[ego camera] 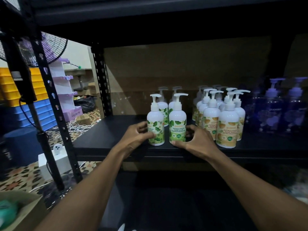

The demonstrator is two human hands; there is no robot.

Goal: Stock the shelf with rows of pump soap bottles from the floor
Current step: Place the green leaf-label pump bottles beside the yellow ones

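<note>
Two bare forearms reach up from the bottom edge toward a black shelf [106, 135]. At far left, low down, sits the corner of a cardboard box [28, 212] with something green inside, too blurred to identify. Above it stand stacked yellow bins [6, 85] over blue bins [35, 112], and a fan [51, 45] with a purple blade behind its wire guard. A black perforated post [55, 117] of the rack crosses in front of them, and white cables [80, 128] lie tangled on the patterned floor beyond.

On the shelf, near its front edge, the left hand [135, 137] grasps the lower half of the left green bottle [155, 119], thumb across the label and fingers curled round its side. Just beside it, upright and nearly touching, stands the right green bottle [177, 120]. The right hand [197, 139] holds this one, thumb tip pressed at the base and fingers curled round its far side. Both bottles are white with leaf labels and white pumps pointing right. Two more green bottles [164, 108] stand directly behind them.

Further right, apart from this group, a cluster of orange-label bottles [227, 129] stands in rows running back into the shelf. At far right, dark purple bottles [273, 112] with pale pumps stand in dim light.
</note>
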